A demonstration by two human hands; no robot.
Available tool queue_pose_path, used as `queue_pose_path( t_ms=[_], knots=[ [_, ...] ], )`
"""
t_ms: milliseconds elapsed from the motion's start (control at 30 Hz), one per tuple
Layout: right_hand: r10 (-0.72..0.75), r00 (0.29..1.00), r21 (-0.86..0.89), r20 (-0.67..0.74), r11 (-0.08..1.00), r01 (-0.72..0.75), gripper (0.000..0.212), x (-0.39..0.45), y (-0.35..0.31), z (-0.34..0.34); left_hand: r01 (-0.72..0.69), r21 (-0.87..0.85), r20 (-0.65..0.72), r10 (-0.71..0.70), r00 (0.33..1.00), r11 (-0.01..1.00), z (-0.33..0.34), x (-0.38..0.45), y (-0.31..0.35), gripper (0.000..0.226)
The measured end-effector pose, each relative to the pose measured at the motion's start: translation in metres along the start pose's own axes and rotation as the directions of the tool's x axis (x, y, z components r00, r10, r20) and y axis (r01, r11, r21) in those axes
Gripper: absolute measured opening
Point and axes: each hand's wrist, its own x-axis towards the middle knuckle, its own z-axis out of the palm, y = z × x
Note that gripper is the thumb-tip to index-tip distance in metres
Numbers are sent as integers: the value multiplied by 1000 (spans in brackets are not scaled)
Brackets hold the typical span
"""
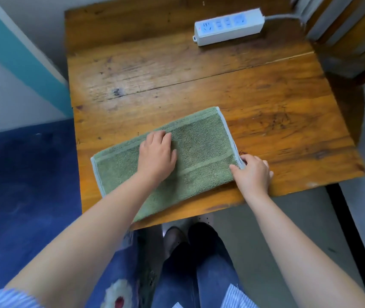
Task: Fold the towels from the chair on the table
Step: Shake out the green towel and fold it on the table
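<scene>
Right now a green towel (199, 143) lies folded into a long strip on the wooden surface (199, 81), set at a slant near the front edge, with its near corner hanging just over that edge. A pale trim runs along both short ends. The left hand (157, 157) lies palm down on the middle of the towel, fingers fairly straight and spread a little, pressing the cloth flat and gripping nothing. The right hand (252, 172) is at the towel's right end; its thumb lies on top of the cloth and its fingers curl round the trimmed edge, so it pinches that end. Both forearms reach in bare from below. At the far side of the surface sits a white power strip (229, 26) with blue sockets, its cable running off to the right, well apart from the towel. Beyond the right corner stands slatted wooden furniture (354, 30), blurred.
</scene>
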Motion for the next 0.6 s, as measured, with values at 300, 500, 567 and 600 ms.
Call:
queue_pose_path(
  t_ms=[300, 500, 567, 600],
  knots=[
    [41, 964, 48, 264, 997, -56, 18, 45, -5, -35, 97, -247, 307, -17, 952, 964, -23, 111, 74, 58],
    [-58, 979, -13, 194, 998, 61, 21, 69, -8, -50, 170, -537, 376, 55, 925, 826, -41, 146, 81, 52],
    [-125, 983, -32, 135, 991, 131, 25, 80, -13, -61, 157, -610, 352, 89, 932, 777, -53, 151, 78, 45],
    [-169, 980, -28, 103, 985, 173, 26, 84, -17, -69, 126, -623, 327, 110, 939, 772, -58, 152, 76, 44]
  ],
)
